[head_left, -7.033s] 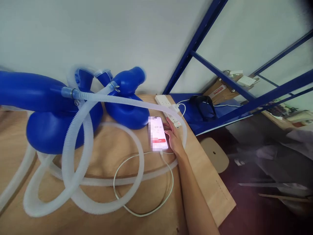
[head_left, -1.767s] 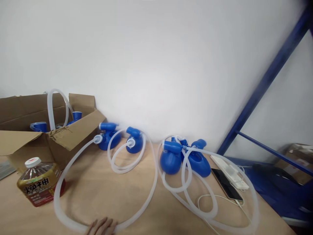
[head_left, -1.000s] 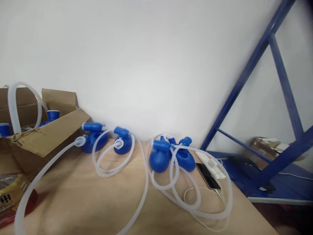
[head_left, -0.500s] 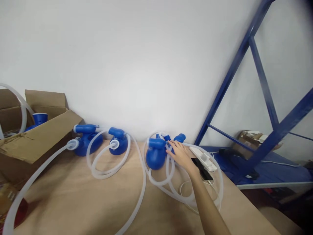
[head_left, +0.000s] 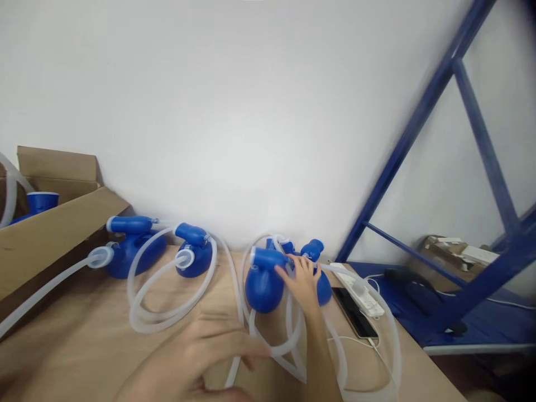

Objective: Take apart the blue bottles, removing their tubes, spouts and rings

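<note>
My right hand (head_left: 302,279) reaches to the right-hand cluster of blue bottles, its fingers spread and curved. Thumb and forefinger are at the nozzle end of the front blue bottle (head_left: 264,287); I cannot tell how firmly they touch it. Another blue bottle (head_left: 324,287) is partly hidden behind this hand. Blurred by motion, my left hand (head_left: 196,357) is low in the middle, thumb and forefinger apart, the forefinger tip close to a translucent hose (head_left: 287,347). Nothing shows in its grasp.
Two more blue bottles, one by the box (head_left: 134,254) and a smaller one (head_left: 195,259), have coiled hoses. A cardboard box (head_left: 62,231) stands at left. A phone (head_left: 355,312) and a white power strip (head_left: 364,296) lie at right, near a blue metal frame (head_left: 402,151).
My left hand has come into view from below. My right hand's fingers have curved more around the front bottle's nozzle end. The view has shifted right and closer.
</note>
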Demonstrator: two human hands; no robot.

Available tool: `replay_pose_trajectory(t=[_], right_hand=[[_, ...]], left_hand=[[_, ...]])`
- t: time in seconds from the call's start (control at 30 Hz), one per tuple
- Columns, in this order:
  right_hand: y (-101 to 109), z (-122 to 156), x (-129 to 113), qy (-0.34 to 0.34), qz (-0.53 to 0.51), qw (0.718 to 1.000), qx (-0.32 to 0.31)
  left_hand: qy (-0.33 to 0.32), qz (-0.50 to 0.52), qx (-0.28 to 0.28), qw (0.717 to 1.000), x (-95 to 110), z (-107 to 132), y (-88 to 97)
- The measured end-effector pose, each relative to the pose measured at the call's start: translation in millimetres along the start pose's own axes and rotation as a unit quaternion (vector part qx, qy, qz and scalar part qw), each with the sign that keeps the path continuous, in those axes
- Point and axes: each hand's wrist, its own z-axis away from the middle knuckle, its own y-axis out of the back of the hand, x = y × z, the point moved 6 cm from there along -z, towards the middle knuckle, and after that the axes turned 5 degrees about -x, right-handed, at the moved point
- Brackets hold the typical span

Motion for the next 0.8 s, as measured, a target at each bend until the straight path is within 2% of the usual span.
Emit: replay_pose_trajectory(t=[0.1,0.2,0.33,0.5,0.67,0.8], right_hand=[[-10.3,7.2,7.0,0.02,0.014,0.997,0.074],[-15.5,7.8,4.9,0.052,0.023,0.995,0.077],[-3.9,6.0,4.5,0.065,-0.008,0.995,0.076],[14.9,6.8,3.0,0.113,-0.092,0.989,-0.014],[32.1,9.3,-7.1,0.097,-0.15,0.98,-0.082],[40.6,12.7,-17.7,0.086,-0.193,0.968,-0.135]], left_hand=[[0.106,0.007,0.032,0.994,-29.2,-20.2,1.9],[0.167,-0.01,0.038,0.985,-54.2,-31.6,-1.4],[0.231,-0.063,0.021,0.971,-82.7,-39.4,-5.9],[0.273,-0.095,0.019,0.957,-109.1,-43.1,-13.2],[0.27,-0.095,0.045,0.957,-134.4,-49.1,-25.2],[0.256,-0.054,0.042,0.964,-151.3,-54.4,-37.0]])
